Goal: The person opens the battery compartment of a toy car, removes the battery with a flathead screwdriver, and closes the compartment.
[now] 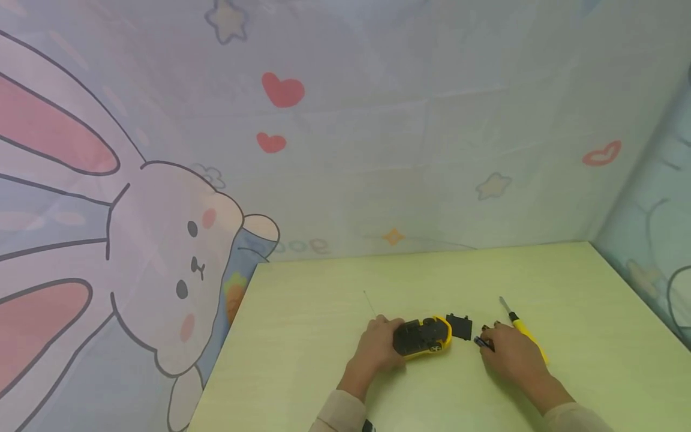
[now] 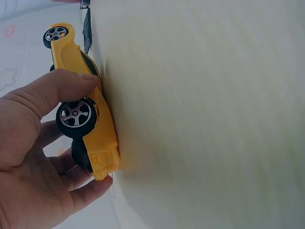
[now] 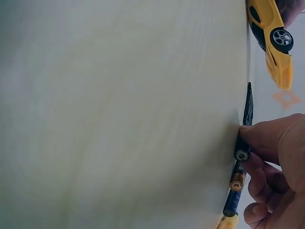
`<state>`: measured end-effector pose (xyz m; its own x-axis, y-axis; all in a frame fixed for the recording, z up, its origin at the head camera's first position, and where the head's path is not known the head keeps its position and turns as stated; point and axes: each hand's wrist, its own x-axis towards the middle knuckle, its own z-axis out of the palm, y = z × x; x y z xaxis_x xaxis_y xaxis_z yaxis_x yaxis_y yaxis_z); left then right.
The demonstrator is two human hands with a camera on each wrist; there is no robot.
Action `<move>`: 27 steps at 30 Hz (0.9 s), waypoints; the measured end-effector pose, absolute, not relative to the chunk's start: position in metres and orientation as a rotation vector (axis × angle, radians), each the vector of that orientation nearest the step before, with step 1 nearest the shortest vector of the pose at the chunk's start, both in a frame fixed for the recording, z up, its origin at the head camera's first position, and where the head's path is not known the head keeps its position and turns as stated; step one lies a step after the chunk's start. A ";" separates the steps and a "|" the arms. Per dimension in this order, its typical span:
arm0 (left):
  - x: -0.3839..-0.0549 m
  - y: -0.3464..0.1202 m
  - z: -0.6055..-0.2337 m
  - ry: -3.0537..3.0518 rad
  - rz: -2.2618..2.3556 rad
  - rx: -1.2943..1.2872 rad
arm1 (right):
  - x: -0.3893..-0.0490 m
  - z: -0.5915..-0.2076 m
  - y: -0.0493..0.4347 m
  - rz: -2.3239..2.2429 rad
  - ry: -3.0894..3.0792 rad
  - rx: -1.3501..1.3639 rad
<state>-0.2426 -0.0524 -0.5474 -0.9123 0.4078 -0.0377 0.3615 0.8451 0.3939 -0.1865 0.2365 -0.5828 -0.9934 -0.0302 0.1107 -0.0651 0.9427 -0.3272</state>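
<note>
A yellow toy car (image 1: pixel 423 337) lies upside down on the table, its black underside facing up. My left hand (image 1: pixel 378 345) grips it by one end, and the left wrist view shows the thumb across the yellow side next to a wheel (image 2: pixel 76 113). To the right of the car, my right hand (image 1: pixel 515 354) pinches a dark battery (image 3: pixel 242 151) between thumb and fingers, close to the tabletop. Two more batteries, one copper-topped (image 3: pixel 237 182) and one blue (image 3: pixel 231 204), lie beside that hand. Between car and right hand is a flat black cover (image 1: pixel 460 327).
A screwdriver (image 1: pixel 523 329) with a yellow handle lies just beyond my right hand. Past my left hand a thin wire (image 1: pixel 369 302) sticks out over the pale table (image 1: pixel 302 312). A printed cloth (image 1: pixel 378 150) hangs behind the table.
</note>
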 end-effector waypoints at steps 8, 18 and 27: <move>-0.244 -0.052 -0.550 2.900 0.575 0.607 | -0.187 -0.583 0.238 0.512 -3.002 0.051; -0.245 -0.052 -0.551 2.904 0.582 0.612 | -0.186 -0.581 0.239 0.582 -2.969 0.033; -0.244 -0.051 -0.551 2.905 0.570 0.606 | -0.189 -0.579 0.239 0.647 -2.982 0.034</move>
